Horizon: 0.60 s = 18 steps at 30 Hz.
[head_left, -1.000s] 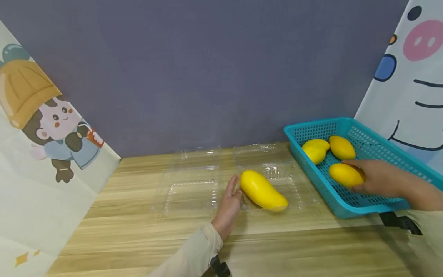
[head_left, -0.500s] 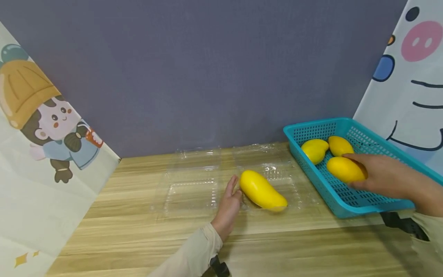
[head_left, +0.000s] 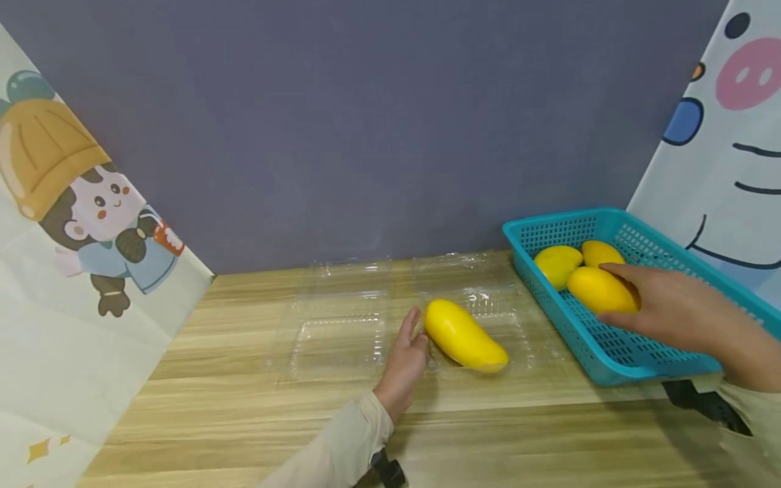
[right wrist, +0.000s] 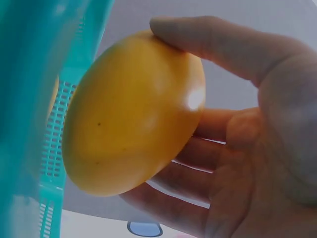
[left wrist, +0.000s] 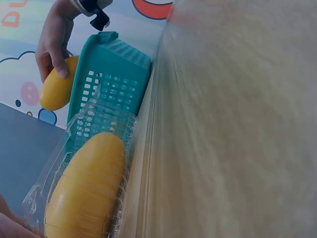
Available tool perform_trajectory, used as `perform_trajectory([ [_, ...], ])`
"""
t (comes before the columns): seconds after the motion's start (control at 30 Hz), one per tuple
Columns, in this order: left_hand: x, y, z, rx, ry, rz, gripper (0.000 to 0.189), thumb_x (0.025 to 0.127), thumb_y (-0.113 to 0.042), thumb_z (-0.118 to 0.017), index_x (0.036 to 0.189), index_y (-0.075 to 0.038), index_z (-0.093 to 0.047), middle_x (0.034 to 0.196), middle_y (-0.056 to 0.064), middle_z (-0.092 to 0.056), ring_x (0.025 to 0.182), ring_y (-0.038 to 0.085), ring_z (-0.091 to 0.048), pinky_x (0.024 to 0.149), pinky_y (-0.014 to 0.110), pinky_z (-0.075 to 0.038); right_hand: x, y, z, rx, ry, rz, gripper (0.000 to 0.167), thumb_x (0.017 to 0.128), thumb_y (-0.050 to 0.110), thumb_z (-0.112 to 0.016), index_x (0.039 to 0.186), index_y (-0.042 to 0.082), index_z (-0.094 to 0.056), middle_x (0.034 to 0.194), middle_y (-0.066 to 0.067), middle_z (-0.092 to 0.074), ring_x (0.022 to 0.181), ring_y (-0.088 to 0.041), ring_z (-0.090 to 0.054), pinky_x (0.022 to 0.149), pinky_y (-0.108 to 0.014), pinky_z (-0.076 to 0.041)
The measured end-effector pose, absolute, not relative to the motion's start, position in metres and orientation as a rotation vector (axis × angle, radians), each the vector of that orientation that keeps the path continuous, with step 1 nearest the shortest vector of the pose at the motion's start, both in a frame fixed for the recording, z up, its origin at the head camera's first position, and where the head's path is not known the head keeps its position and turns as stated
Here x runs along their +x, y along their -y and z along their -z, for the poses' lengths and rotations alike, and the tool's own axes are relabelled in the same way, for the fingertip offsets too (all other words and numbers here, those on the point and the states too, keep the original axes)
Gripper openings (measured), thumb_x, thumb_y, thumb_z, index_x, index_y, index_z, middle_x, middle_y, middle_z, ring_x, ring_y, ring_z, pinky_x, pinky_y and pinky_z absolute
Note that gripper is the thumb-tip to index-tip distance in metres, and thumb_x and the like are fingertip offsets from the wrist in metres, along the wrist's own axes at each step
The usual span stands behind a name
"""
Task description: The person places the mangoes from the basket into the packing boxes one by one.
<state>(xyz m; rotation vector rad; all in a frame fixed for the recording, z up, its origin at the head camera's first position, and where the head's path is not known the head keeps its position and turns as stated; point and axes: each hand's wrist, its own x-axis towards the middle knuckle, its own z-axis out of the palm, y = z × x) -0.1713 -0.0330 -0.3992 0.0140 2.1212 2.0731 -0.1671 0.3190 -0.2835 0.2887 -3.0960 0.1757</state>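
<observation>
My right hand [head_left: 683,315] grips a yellow mango [head_left: 601,290], thumb on one side and fingers curled round the other. In the left wrist view that held mango [left wrist: 57,89] shows above the rim of the teal basket [left wrist: 110,87]. My left hand [head_left: 404,366] rests at the left edge of a clear plastic clamshell box [head_left: 515,332], fingers straight and thumb apart. Inside this box lies another large mango [head_left: 465,335], its lower tip at the front wall. Two more mangoes, one at the left [head_left: 556,266] and one behind [head_left: 601,253], sit in the basket.
Left of my left hand stands a second clear clamshell box [head_left: 338,346], lid folded back. A grey-blue panel [head_left: 366,135] closes off the rear of the wood-grain table [head_left: 244,420]. Printed cartoon sheets flank the left and right. The basket touches the back right.
My right hand has raised the mango from the basket floor and brought it slightly left and up in the head view. My left hand and the boxed mango have stayed put.
</observation>
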Motion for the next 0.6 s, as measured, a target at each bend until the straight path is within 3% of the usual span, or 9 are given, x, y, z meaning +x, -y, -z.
perform_trajectory([
  [0.17, -0.170, 0.032, 0.397, 0.003, -2.132, -2.055, 0.060, 0.104, -0.012, -0.036, 0.160, -0.024, -0.019, 0.168, 0.000, -0.018, 0.150, 0.038, -0.028, 0.123, 0.057, -0.023, -0.167, -0.310, 0.282, 0.293, 3.088, -0.204, 0.092, 0.083, 0.056, -0.073, 0.144, -0.006, -0.043, 0.103, -0.017, -0.069, 0.069, -0.019, -0.052, 0.054, -0.028, -0.039],
  [0.4, -0.170, 0.033, 0.397, 0.014, -2.125, -2.056, 0.057, 0.105, -0.013, -0.034, 0.160, -0.020, -0.020, 0.166, 0.017, -0.019, 0.149, 0.039, -0.028, 0.121, 0.059, -0.025, -0.166, -0.298, 0.282, 0.307, 3.061, -0.222, 0.092, 0.083, 0.056, -0.073, 0.144, -0.005, -0.044, 0.112, -0.023, -0.067, 0.073, -0.021, -0.055, 0.058, -0.032, -0.044],
  [0.6, -0.170, 0.034, 0.396, 0.014, -2.128, -2.048, 0.057, 0.105, -0.014, -0.035, 0.160, -0.019, -0.020, 0.165, 0.017, -0.021, 0.149, 0.039, -0.030, 0.121, 0.058, -0.028, -0.166, -0.291, 0.282, 0.325, 3.069, -0.238, 0.093, 0.084, 0.059, -0.070, 0.145, -0.005, -0.043, 0.108, -0.018, -0.069, 0.073, -0.020, -0.055, 0.057, -0.031, -0.044],
])
